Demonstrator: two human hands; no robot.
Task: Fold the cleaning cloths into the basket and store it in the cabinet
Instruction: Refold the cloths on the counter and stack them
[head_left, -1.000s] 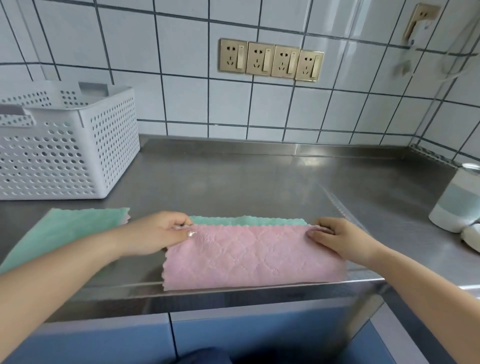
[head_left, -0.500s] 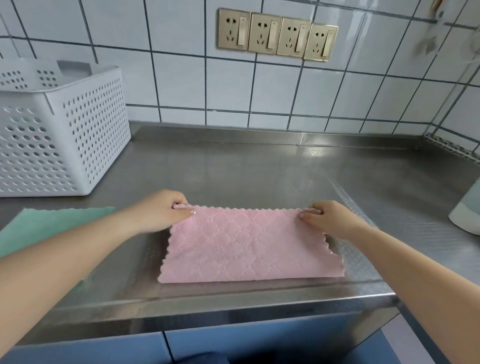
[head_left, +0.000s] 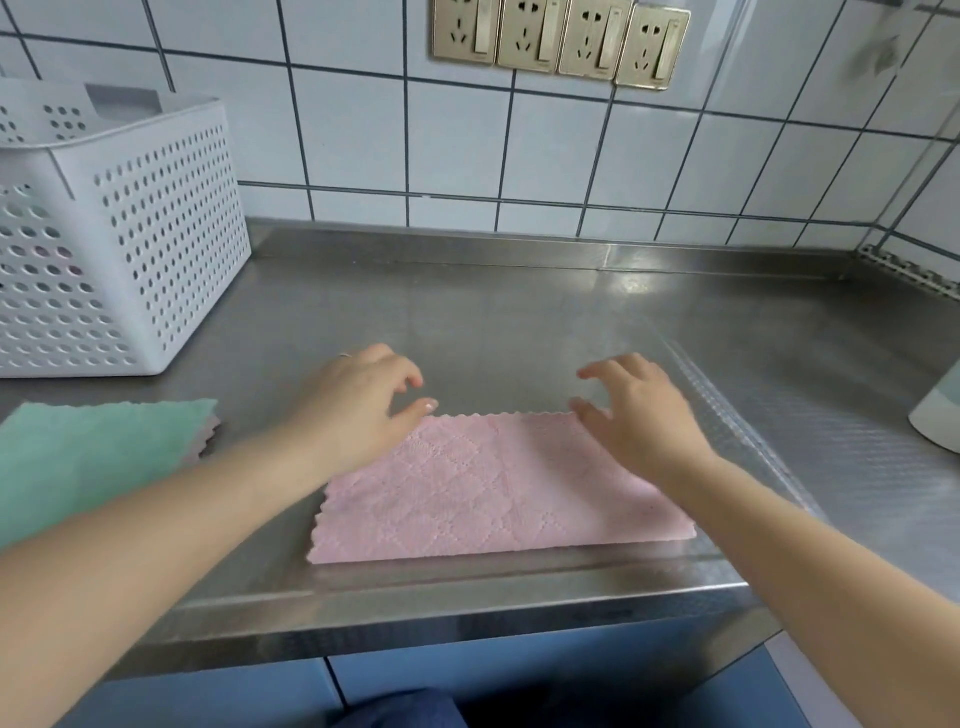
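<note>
A pink quilted cloth (head_left: 493, 493), folded in half, lies flat near the front edge of the steel counter (head_left: 519, 322). My left hand (head_left: 358, 410) hovers over its far left corner with fingers loosely spread, holding nothing. My right hand (head_left: 639, 415) is over the far right corner, fingers spread and lifted off the cloth. A green cloth (head_left: 93, 462) lies at the left with another cloth's edge peeking from under it. The white perforated basket (head_left: 130, 234) stands at the back left of the counter.
A tiled wall with a row of gold sockets (head_left: 561, 41) runs behind the counter. A pale container (head_left: 937, 415) stands at the right edge. Blue cabinet fronts (head_left: 208, 696) sit below the counter's front lip.
Both hands brought the pink cloth's edge onto the far edge, covering the green layer, then let go. Their fingers now spread above the far corners.
</note>
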